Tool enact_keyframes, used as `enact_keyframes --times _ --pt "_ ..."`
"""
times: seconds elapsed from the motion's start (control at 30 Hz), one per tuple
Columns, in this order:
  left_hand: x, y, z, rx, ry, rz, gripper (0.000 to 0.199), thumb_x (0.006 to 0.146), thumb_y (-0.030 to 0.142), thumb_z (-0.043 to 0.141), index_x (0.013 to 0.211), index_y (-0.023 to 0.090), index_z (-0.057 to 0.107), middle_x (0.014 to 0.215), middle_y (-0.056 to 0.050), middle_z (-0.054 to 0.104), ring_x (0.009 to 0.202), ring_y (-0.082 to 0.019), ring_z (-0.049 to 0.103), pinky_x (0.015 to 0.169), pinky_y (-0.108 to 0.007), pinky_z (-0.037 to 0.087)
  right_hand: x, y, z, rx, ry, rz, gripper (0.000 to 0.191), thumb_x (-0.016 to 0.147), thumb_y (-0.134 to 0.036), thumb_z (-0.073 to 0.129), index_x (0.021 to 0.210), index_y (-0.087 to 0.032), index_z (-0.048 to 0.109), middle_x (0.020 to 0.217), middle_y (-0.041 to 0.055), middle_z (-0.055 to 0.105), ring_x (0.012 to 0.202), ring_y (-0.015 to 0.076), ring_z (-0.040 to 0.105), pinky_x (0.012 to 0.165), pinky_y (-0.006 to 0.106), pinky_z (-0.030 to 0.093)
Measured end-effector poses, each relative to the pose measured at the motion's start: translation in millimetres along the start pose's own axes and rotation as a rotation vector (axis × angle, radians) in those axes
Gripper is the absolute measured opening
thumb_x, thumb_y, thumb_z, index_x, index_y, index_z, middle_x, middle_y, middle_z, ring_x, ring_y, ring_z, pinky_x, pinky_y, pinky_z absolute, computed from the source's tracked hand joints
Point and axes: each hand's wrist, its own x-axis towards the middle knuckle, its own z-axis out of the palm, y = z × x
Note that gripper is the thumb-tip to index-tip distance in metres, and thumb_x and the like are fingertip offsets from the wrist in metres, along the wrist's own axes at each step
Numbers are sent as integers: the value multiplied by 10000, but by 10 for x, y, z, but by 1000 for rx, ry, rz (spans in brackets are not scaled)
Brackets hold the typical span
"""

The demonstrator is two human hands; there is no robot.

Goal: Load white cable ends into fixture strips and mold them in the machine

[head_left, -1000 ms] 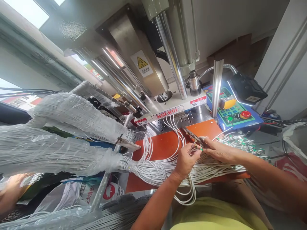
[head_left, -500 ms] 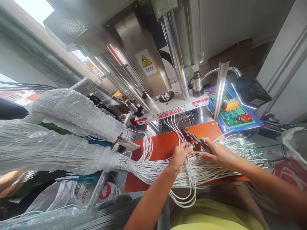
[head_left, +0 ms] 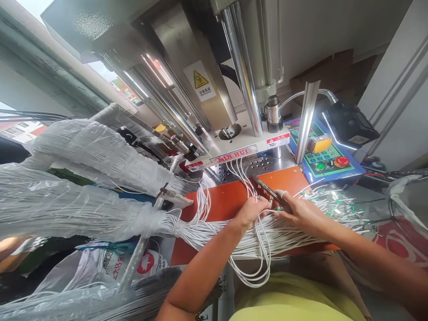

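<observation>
1. Left hand (head_left: 250, 213) closed around a white wire bundle (head_left: 267, 243); right hand (head_left: 301, 215) partly closed, its thumb against a narrow metal bar (head_left: 270, 192).
2. Bundle lies across the orange work plate (head_left: 220, 205) near its front edge, green-tipped wire ends (head_left: 337, 207) fanning past its right edge.

Bright window (head_left: 102, 71) daylight, strongly curved edges

Control panel (head_left: 323, 154): right of your hands, with a red stop button (head_left: 341, 162).
Warning sticker (head_left: 199, 84): upper middle of your view.
Plastic sack (head_left: 117, 263): lower left.

MIN-HUI on the nameplate (head_left: 234, 154) (red letters)
</observation>
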Motion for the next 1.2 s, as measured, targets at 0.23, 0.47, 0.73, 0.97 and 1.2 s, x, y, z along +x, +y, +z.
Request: enact_keyframes --times 0.23,0.47,0.73,0.97,1.2 --pt "44 7 -24 -20 -66 13 163 635 223 640 582 166 497 463 51 460 411 -58 404 418 -183 310 -2 -32 7 -48 25 5 498 904 -508 447 1321 -247 367 897 43 682 813 249 632 648 302 386" --pt "75 -29 -5 -43 -40 18 132 636 193 610 578 165 494 448 48 468 392 -60 408 417 -187 324 -6 -47 12 -78 28 8 445 904 -471 463 1284 -250 390 863 20 677 783 236 637 616 287 360" --pt "111 -60 -32 -9 -4 100 154 677 204 664 595 144 548 460 29 518 423 -76 452 459 -208 363 -16 -163 65 -138 32 83 505 873 -362 506 1333 -218 354 891 42 701 820 248 658 629 287 359" --pt "-122 -55 -251 -54 -162 78 338 764 339 720 1024 133 654 1023 -124 706 889 -175 657 735 -263 492 -35 -107 62 -139 59 82 484 893 -438 469 1333 -260 376 881 30 691 822 258 652 632 301 370" --pt "-185 -116 -213 71 189 393 221 867 334 543 952 146 622 869 -85 725 492 -75 506 498 -212 396 -15 -75 81 -125 62 83 547 889 -472 469 1372 -241 357 957 63 698 872 278 653 667 317 385"
